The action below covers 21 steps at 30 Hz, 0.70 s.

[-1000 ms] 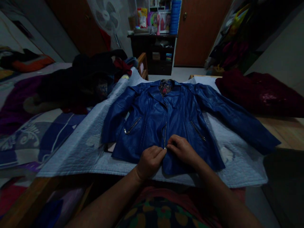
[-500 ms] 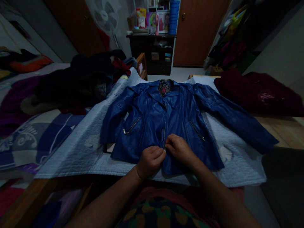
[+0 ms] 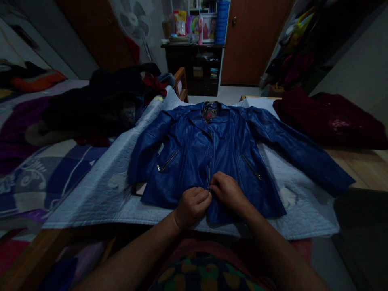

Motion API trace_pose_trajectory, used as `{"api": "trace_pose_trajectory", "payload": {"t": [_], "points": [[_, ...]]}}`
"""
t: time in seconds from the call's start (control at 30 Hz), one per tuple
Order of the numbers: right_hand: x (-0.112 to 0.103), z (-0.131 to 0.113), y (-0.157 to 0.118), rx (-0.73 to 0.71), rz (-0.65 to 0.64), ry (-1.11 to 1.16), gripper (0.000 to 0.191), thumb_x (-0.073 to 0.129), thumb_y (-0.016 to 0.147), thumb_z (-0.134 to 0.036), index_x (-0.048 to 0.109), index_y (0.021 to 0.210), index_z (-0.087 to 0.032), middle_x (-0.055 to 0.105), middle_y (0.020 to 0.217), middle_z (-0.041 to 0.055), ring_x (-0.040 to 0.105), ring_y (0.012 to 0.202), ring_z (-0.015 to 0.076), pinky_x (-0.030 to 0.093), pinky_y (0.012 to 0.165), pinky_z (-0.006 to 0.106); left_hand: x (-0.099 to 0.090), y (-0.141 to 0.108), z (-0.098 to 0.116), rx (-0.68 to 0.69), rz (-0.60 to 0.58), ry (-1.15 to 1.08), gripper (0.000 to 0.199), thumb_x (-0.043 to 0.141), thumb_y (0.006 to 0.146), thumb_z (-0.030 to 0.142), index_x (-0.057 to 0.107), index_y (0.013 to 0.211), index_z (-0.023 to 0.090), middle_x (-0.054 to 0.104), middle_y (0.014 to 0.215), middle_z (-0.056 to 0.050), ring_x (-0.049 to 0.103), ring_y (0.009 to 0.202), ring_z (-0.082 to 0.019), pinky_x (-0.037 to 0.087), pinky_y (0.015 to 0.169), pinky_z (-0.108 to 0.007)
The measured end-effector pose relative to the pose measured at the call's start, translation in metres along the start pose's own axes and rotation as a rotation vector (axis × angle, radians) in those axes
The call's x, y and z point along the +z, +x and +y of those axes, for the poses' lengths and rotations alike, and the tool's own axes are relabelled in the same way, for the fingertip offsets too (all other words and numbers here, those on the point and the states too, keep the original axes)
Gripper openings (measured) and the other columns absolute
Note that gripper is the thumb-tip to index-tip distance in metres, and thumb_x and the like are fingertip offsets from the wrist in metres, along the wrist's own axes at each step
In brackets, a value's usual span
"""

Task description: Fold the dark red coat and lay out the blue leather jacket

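A blue leather jacket (image 3: 194, 149) lies front side up, its collar away from me and its right-hand sleeve stretched out. Down its front runs a metal zipper (image 3: 209, 171). My left hand (image 3: 192, 205) is closed on the jacket's front edge at the lower end of the zipper. Just beside it, my right hand (image 3: 228, 190) pinches at the zipper, thumb and forefinger together. The fingertips of both hands nearly meet, and they hide the small part between them. Slanted zip pockets (image 3: 169, 160) show on both sides of the jacket front.
Under the jacket is a pale quilted cover (image 3: 100, 202). Dark clothes (image 3: 100, 101) are heaped at the left, and a folded maroon garment (image 3: 330, 119) lies at the right. Farther back stand a white fan (image 3: 133, 20) and a dark cabinet (image 3: 194, 52).
Almost nothing differs. Both hands stay at the lower end of the zipper, with only a slight shift of the fingers, and the jacket lies as before.
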State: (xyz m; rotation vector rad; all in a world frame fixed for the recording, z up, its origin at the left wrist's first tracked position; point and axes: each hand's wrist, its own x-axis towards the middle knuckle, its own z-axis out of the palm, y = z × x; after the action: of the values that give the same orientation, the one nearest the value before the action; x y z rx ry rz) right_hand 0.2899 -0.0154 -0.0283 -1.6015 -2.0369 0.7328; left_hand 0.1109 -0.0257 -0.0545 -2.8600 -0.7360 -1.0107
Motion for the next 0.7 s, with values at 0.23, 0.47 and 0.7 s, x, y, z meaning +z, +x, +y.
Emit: {"api": "trace_pose_trajectory", "payload": {"t": [0.23,0.47,0.7], "points": [[-0.015,0.003,-0.005,-0.057,-0.111,0.223,0.014,0.056,0.084,-0.009,0.054,0.075,-0.019,0.057,0.075,-0.0014,0.054,0.073,0.0130,0.039,0.068,0.024,-0.005,0.000,0.004,-0.170,-0.068,-0.011,0.017,0.045,0.090,0.011,0.061,0.092,0.017,0.065,0.080,-0.005,0.062,0.076,-0.017,0.051,0.070,-0.031],[-0.015,-0.002,-0.020,-0.156,-0.126,0.283,0.015,0.059,0.082,-0.004,0.058,0.077,-0.019,0.059,0.082,-0.0005,0.055,0.083,0.0141,0.040,0.078,0.027,-0.010,0.002,0.006,-0.415,-0.197,-0.185,0.037,0.053,0.081,0.010,0.053,0.118,0.017,0.063,0.116,-0.010,0.059,0.100,-0.022,0.049,0.088,-0.037],[-0.008,0.000,-0.026,-0.148,-0.116,0.200,0.016,0.059,0.081,-0.003,0.059,0.078,-0.019,0.061,0.083,0.0007,0.054,0.085,0.0161,0.040,0.080,0.030,-0.032,0.018,-0.006,-0.389,-0.494,-0.343,0.047,0.054,0.075,0.009,0.054,0.120,0.022,0.052,0.132,-0.006,0.052,0.113,-0.023,0.043,0.100,-0.039]]}}
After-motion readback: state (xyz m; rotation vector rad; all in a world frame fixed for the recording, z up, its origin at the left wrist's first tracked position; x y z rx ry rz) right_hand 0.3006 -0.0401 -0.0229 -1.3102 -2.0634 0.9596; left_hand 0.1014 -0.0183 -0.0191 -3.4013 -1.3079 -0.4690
